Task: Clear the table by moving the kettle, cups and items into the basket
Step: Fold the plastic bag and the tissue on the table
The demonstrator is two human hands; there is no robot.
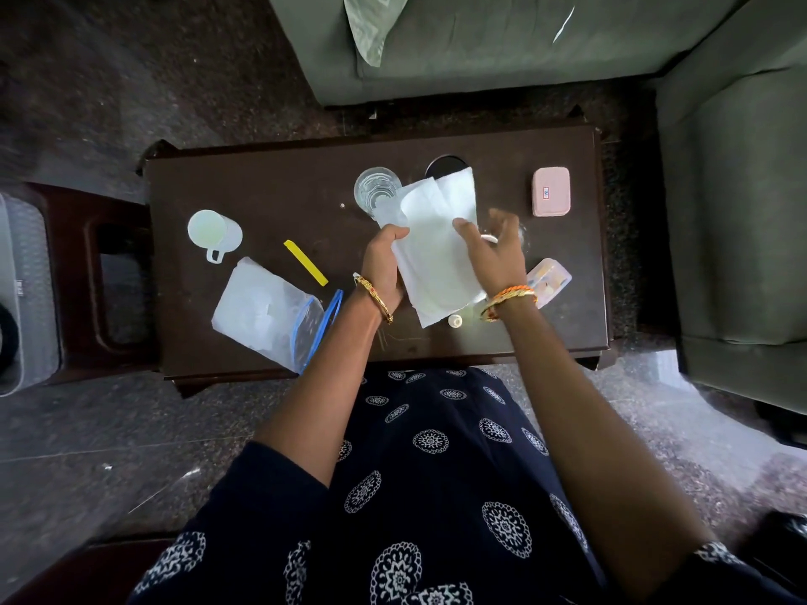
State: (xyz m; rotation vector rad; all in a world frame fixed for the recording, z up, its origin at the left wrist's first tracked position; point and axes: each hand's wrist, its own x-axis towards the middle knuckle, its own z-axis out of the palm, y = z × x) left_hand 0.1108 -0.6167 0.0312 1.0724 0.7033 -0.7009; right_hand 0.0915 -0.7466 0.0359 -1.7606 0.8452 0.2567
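Observation:
My left hand (384, 266) grips the left edge of a white folded tissue paper (436, 238) above the dark wooden table (270, 189). My right hand (495, 251) rests on the paper's right side, fingers spread. A clear glass (374, 187) stands behind the paper, and a dark round object (443, 164) shows partly behind it. A white mug (214, 232) sits at the table's left. A zip bag (266, 312) and a yellow strip (305, 262) lie near the front left. A pink case (551, 191) and a clear pill box (551, 281) are at the right.
A white plastic basket (22, 294) sits on a low stool (100, 277) left of the table. Grey-green sofas (502, 45) stand behind and to the right. A small white cap (455, 320) lies under the paper's front edge.

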